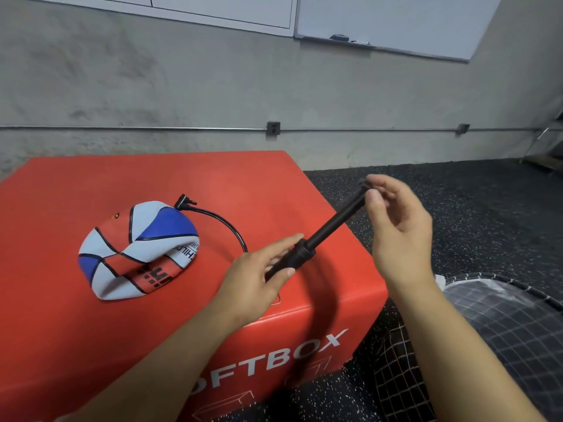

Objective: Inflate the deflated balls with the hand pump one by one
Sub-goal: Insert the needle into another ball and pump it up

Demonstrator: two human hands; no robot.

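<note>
Concrete wall fills the upper half of the head view, whiteboard (396,22) at upper right, speckled black floor (457,184) at right. Red foam box (152,178), lettered "OFTBOX" on its front, takes up the centre-left and serves as the work surface.

Deflated ball (137,248), red, white and blue panels, lies collapsed on the box top at left of centre. Black hose (225,222) curves from the ball's upper edge toward the hand pump; its nozzle end (184,203) sits at the ball, apparently plugged into the valve, though the valve itself is hidden.

Hand pump (316,239) is held tilted in mid-frame, handle end up-right, rod drawn out. Left hand (259,275) holds the barrel's lower end with fingers fairly straight along it, thumb over the top, likely to steady it. Right hand (393,214) pinches the handle tip with thumb and fingertips, other fingers loosely curled. Looks ready for a push stroke. Ball is still flat, so inflation has barely begun.

Checked fabric (487,330) lies at lower right.
</note>
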